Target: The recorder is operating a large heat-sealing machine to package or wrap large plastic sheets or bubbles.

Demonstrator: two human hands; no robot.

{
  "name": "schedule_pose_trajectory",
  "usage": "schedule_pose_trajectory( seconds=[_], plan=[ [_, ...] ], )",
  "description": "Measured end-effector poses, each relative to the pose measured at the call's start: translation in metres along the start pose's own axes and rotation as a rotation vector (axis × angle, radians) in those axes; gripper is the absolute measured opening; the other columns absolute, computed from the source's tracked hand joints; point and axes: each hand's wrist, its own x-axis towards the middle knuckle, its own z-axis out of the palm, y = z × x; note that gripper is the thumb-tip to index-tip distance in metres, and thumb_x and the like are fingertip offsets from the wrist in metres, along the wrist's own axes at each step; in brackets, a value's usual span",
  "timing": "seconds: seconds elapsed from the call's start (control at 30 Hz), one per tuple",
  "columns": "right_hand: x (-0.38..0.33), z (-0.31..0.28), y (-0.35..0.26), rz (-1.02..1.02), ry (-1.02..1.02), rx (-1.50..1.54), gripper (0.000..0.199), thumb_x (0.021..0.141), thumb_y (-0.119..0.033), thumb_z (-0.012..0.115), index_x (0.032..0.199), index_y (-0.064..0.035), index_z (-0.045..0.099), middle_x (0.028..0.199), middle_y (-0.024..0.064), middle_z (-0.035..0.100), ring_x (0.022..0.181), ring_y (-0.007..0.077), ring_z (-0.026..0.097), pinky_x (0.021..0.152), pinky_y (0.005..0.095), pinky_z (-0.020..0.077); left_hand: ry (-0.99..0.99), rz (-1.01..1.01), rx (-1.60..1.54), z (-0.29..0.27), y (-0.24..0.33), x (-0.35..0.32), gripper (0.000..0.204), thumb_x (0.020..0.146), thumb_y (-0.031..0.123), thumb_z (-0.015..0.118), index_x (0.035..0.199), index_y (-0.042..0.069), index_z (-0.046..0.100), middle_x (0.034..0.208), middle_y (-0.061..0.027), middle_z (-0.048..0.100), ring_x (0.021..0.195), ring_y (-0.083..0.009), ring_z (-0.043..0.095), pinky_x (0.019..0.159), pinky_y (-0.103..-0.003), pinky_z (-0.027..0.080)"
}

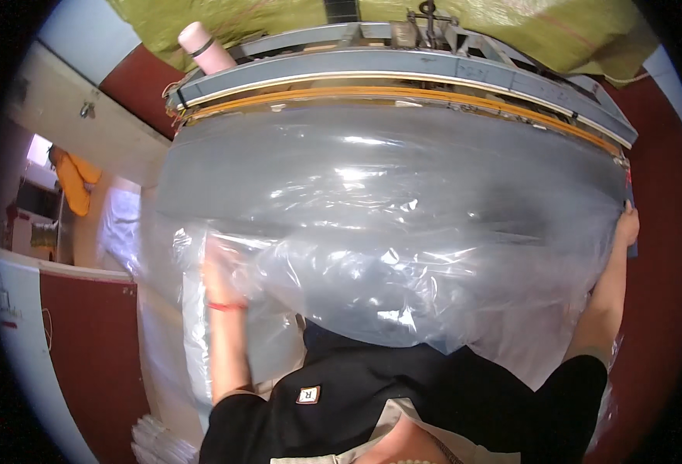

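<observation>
Far left: an orange cloth [74, 182] hanging by a pale wall. Down low at the left, a stack of clear bags [155, 441] lying near the body.

Left hand [219, 267] reaching up with the forearm nearly straight up, a red band at the wrist. Hand sitting behind the big clear plastic sheet [387, 232], blurry, so cannot tell if gripping it or loose.

Plastic sheet spreading wide across the grey machine surface [403, 69], bunching up in the middle close to the chest.

Pink bottle [205, 48] standing tilted on top of the machine, at its left end.

Right hand [627, 224] stretching far out to the side, arm long, fingers pinching closed on the right edge of the sheet. Hands sitting well apart.
</observation>
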Motion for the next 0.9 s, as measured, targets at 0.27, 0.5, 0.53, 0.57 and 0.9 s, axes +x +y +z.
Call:
schedule_pose_trajectory(
  seconds=[0.27, 0.5, 0.53, 0.57, 0.9],
  plan=[
    [0.018, 0.017, 0.004, -0.088, -0.044, 0.071, 0.051, 0.083, -0.053, 0.035, 0.101, -0.0092, 0.055, 0.101, 0.0168, 0.056, 0.093, 0.0376, 0.051, 0.074, 0.0443, 0.0409, 0.512, 1.049, 1.344, -0.027, 0.254, 0.081, 0.016, 0.077, 0.018, 0.062, 0.081, 0.003, 0.059, 0.07, -0.0063, 0.057, 0.064, -0.0151, 0.054, 0.064, -0.027, 0.044],
    [0.016, 0.012, 0.022, -0.043, 0.002, 0.06, 0.049, 0.084, -0.053, 0.034, 0.103, -0.0129, 0.055, 0.102, 0.0162, 0.056, 0.094, 0.0375, 0.05, 0.075, 0.0453, 0.0396, -0.538, 1.452, 1.449, 0.146, 0.157, 0.017, 0.032, 0.067, 0.001, 0.054, 0.099, 0.002, 0.054, 0.117, -0.0127, 0.048, 0.111, -0.0318, 0.043, 0.092, -0.04, 0.034],
    [0.015, 0.013, 0.018, -0.053, -0.003, 0.066, 0.049, 0.084, -0.053, 0.034, 0.103, -0.0129, 0.055, 0.102, 0.0162, 0.056, 0.094, 0.0375, 0.05, 0.075, 0.0453, 0.0396, -1.005, 1.162, 1.507, 0.154, 0.129, 0.012, 0.034, 0.074, 0.01, 0.054, 0.106, 0.002, 0.052, 0.123, -0.0168, 0.042, 0.117, -0.0312, 0.037, 0.095, -0.04, 0.031],
    [0.014, 0.012, 0.014, -0.053, 0.006, 0.065, 0.049, 0.084, -0.053, 0.034, 0.103, -0.013, 0.055, 0.102, 0.0159, 0.056, 0.094, 0.0372, 0.051, 0.075, 0.0449, 0.0398, -0.99, 1.04, 1.48, 0.165, 0.097, 0.011, 0.044, 0.079, 0.021, 0.054, 0.118, 0.002, 0.045, 0.128, -0.0185, 0.036, 0.122, -0.0316, 0.03, 0.098, -0.041, 0.026],
    [0.014, 0.014, 0.013, -0.064, 0.028, 0.071, 0.051, 0.083, -0.054, 0.035, 0.104, -0.0111, 0.055, 0.101, 0.0146, 0.057, 0.094, 0.0351, 0.052, 0.075, 0.0422, 0.0408, -0.452, 0.924, 1.753, 0.089, 0.03, 0.116, 0.052, 0.081, 0.036, 0.05, 0.123, 0.008, 0.04, 0.13, -0.0111, 0.037, 0.111, -0.0332, 0.038, 0.091, -0.037, 0.034]
  ],
)
